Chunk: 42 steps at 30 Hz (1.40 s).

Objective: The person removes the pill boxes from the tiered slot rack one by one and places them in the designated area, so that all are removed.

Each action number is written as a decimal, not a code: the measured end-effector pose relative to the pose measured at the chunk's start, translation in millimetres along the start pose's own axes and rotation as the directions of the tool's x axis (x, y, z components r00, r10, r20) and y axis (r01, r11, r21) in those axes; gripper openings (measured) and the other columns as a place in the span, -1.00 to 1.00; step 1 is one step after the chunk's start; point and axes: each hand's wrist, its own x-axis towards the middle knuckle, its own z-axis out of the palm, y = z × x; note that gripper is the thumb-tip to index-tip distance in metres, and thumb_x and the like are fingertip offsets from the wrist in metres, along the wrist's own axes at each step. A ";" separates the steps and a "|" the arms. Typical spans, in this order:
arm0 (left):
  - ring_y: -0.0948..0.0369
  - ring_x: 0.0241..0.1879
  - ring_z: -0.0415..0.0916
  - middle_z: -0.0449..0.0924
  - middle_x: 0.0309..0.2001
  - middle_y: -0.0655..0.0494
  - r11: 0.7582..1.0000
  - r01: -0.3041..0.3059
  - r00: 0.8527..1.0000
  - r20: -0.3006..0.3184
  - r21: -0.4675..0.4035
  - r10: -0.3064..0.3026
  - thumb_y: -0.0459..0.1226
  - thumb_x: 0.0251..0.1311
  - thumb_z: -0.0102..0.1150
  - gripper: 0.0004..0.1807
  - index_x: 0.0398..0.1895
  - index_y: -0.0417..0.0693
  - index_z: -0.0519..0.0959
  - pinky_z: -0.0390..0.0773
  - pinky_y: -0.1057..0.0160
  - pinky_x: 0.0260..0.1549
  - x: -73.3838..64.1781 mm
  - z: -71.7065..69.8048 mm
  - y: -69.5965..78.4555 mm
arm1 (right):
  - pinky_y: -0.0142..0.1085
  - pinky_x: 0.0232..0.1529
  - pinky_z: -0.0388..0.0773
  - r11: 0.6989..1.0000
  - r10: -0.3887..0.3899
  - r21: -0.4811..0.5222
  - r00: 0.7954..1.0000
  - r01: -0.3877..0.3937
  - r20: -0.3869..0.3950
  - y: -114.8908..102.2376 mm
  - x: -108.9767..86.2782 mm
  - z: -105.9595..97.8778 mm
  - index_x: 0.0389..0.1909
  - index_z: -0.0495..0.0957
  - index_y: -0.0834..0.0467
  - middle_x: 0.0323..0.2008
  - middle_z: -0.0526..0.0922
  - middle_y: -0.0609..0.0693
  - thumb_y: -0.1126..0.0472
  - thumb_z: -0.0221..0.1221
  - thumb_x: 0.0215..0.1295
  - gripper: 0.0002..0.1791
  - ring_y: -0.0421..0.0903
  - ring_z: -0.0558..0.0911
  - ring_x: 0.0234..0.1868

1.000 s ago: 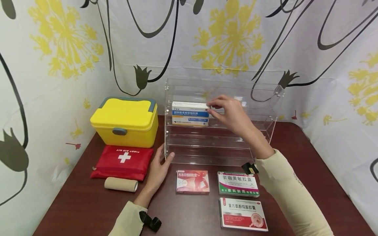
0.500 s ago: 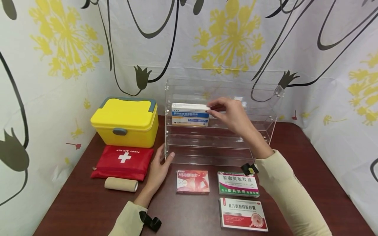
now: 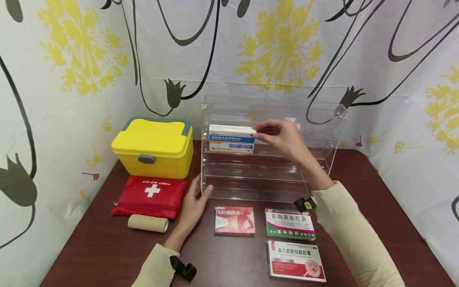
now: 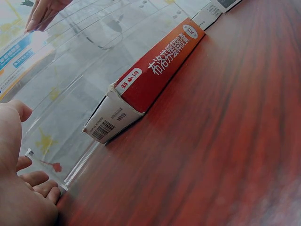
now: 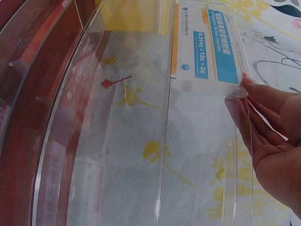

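A clear acrylic tiered rack point(image 3: 251, 195) stands on the table. On one of its upper tiers, at the left end, a white, blue and orange medicine box point(image 3: 231, 144) stands upright. My right hand point(image 3: 281, 135) pinches this box at its upper right corner, thumb in front and fingers behind; the right wrist view shows the thumb right at the corner point(image 5: 277, 122). Low at the rack's left side, my left hand point(image 3: 193, 205) holds the front edge of the side panel, its thumb on the near side. Its curled fingers point(image 4: 40, 181) show at the panel's bottom corner.
In front of the rack lie a red-pink medicine box point(image 3: 234, 221), a green and white one point(image 3: 289, 224) and a red and white one point(image 3: 295, 261). To the left are a yellow lidded case point(image 3: 152, 147), a red first aid pouch point(image 3: 150, 197) and a cardboard tube point(image 3: 148, 223).
The white and blue box has settled slightly lower and back on its tier, the right hand moving down a little with it. The left hand stays at the rack's side.
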 end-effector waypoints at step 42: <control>-0.08 0.34 0.26 0.33 0.35 -0.14 1.000 0.000 1.000 0.011 -0.016 0.000 -0.11 0.32 0.21 -0.30 0.46 -0.05 0.22 0.22 -0.11 0.30 -4.5 -0.2 13.1 | -0.42 -0.14 0.58 0.978 -0.204 -0.066 0.973 0.198 -0.112 -82.9 -14.5 -46.7 -0.10 0.67 0.34 -0.13 0.69 0.18 0.37 0.30 0.24 -0.78 -0.05 0.70 -0.15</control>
